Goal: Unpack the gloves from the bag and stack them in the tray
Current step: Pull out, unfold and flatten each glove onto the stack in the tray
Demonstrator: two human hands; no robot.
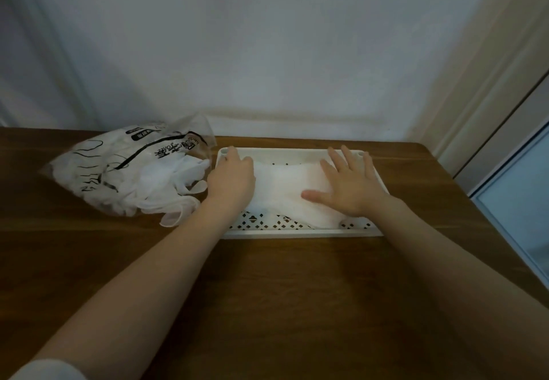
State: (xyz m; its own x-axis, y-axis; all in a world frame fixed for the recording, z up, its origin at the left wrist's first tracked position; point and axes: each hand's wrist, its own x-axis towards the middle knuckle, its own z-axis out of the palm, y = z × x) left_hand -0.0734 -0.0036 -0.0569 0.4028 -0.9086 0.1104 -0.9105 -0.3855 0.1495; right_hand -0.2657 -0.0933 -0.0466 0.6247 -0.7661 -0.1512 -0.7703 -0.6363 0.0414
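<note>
**Flattening the glove in the tray**

Right now both hands are down inside the shallow white plastic tray [300, 232], whose floor is pierced with a small lattice of holes, visible along its near edge. A thin, milky, translucent disposable glove [285, 189] lies spread across that floor, its long axis running left to right, soft and faintly rumpled. The right hand [350, 183] rests flat on the glove's right end, fingers straight and fanned, thumb out — pressing, not gripping. The left hand [233, 179] sits at the tray's left end with its fingers curled downward over the glove's edge; whether they actually pinch the film I cannot tell, since the knuckles hide the fingertips.

The remaining gloves [175, 189] spill from the mouth of the crinkled clear plastic bag with black printing [124, 169], which lies on the dark brown wooden table [282, 290] just left of the tray, its opening facing the tray. That puts the next glove directly beside the left hand and well away from the right — so the left is likely the hand to reach for it while the right keeps the stack flat. The film looks slippery and clingy, and a loose pull could drag several out together.
</note>
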